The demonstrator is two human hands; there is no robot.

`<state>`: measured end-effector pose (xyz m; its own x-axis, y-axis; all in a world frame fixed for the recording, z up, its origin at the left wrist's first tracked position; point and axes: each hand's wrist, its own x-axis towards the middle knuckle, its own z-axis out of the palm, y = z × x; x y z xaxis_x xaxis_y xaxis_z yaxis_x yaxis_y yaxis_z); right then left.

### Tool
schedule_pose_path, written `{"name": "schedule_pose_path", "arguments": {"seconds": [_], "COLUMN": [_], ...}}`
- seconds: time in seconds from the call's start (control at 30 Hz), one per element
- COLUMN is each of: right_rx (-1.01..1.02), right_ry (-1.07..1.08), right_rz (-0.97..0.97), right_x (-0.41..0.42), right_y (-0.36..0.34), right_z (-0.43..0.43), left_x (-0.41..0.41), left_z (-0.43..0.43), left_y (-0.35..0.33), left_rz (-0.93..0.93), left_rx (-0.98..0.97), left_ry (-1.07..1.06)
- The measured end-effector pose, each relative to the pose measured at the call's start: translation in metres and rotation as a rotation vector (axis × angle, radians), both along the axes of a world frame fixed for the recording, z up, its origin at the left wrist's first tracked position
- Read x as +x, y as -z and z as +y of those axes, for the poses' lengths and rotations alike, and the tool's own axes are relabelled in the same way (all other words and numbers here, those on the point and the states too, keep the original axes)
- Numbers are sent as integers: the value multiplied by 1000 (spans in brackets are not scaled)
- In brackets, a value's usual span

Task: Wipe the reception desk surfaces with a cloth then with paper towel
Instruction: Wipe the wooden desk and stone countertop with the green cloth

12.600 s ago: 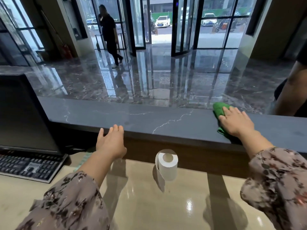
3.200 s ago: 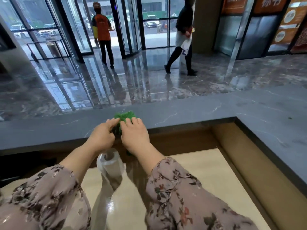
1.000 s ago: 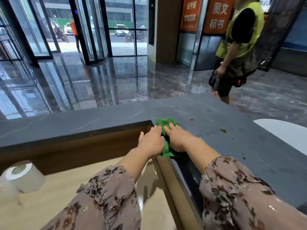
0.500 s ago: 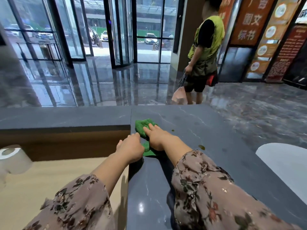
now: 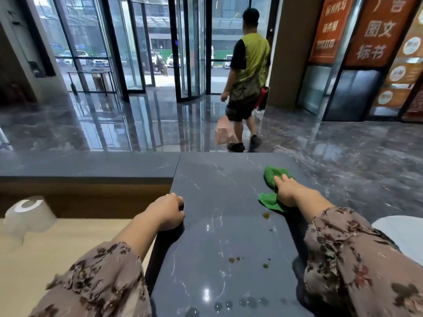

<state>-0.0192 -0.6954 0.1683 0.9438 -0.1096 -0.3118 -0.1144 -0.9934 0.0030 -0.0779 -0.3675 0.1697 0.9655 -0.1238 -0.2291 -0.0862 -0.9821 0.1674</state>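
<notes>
A crumpled green cloth (image 5: 271, 178) lies near the right edge of the dark grey marble desk top (image 5: 217, 225), and my right hand (image 5: 287, 191) presses down on it. My left hand (image 5: 167, 212) rests on the inner left edge of that top, its fingers curled over the rim. A white paper towel roll (image 5: 26, 215) stands blurred on the lower beige work surface (image 5: 57, 248) at the far left. Small brownish spots (image 5: 265, 215) dot the marble just near my right hand, and several more sit closer to me.
A second raised marble ledge (image 5: 87, 164) runs off to the left. Beyond the desk, a person in a green vest (image 5: 248, 83) walks away toward the glass doors with a pink bag. A white rounded object (image 5: 402, 236) sits at the right edge.
My right hand has swept the green cloth from the inner corner of the top to its right edge. My left hand stayed on the inner rim. The person in the vest has turned toward the doors.
</notes>
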Motion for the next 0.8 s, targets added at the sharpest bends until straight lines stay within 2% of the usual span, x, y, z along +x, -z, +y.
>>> {"name": "schedule_pose_path", "arguments": {"seconds": [0.23,0.4,0.67,0.8], "right_rx": [-26,5,119,131], "right_ry": [130,219,-193,-342], "right_rz": [12,9,-18,0], "right_x": [-2,11,46,51], "right_y": [-2,-8,1,-3], "right_z": [-4,51,218,253], "left_x": [1,3,1,3], "left_z": [3,3,11,10], "left_y": [1,-1,-1,-2], "left_rz": [-56,-87,-118,-79], "left_rx": [50,98,104,85], "left_ry": [72,114,168,115]}}
